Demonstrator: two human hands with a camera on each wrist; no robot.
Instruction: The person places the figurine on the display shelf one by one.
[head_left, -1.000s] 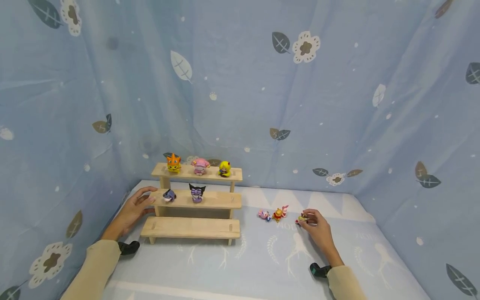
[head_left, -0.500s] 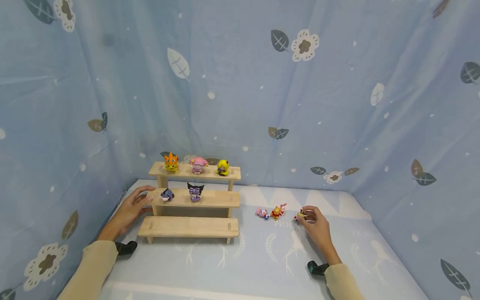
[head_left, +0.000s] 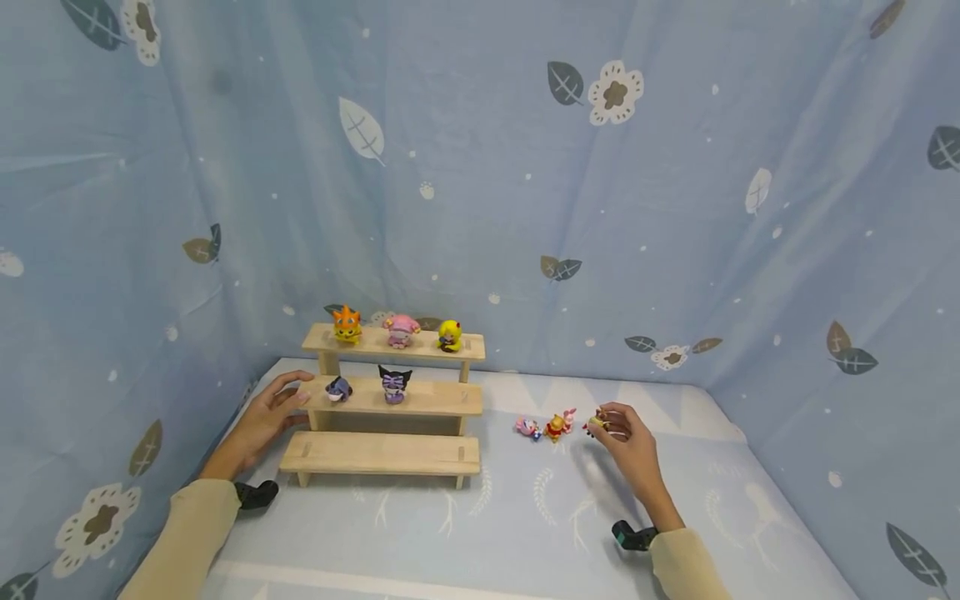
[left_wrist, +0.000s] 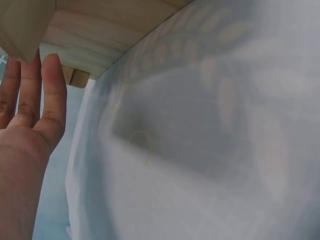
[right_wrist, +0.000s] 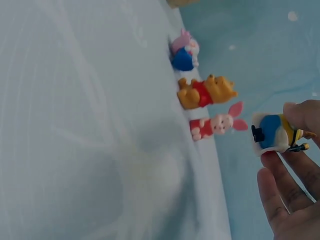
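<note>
My right hand [head_left: 630,442] pinches a small figurine [right_wrist: 272,132] with a blue, yellow and white body. In the right wrist view its underside faces left, with the thumb above and fingers below. Just left of it stand a pink piglet figurine [head_left: 569,420], a yellow bear figurine in red [head_left: 554,428] and a pink-and-blue figurine [head_left: 528,428]. My left hand [head_left: 266,417] is at the left end of a three-tier wooden stand [head_left: 382,454], fingertips at the middle shelf's edge. The left wrist view shows three fairly straight fingers [left_wrist: 54,90], partly covered by wood; the thumb is hidden there.
On the top shelf stand an orange-and-yellow figurine [head_left: 347,325], a pink one [head_left: 401,331] and a yellow-haired one [head_left: 449,336]. The middle shelf holds a blue-grey donkey figurine [head_left: 339,389] and a black-and-purple figurine [head_left: 394,385]. A patterned blue curtain [head_left: 480,167] encloses the table.
My right hand has lifted the small figurine off the cloth and moved it slightly back and left. My left hand stays at the stand.
</note>
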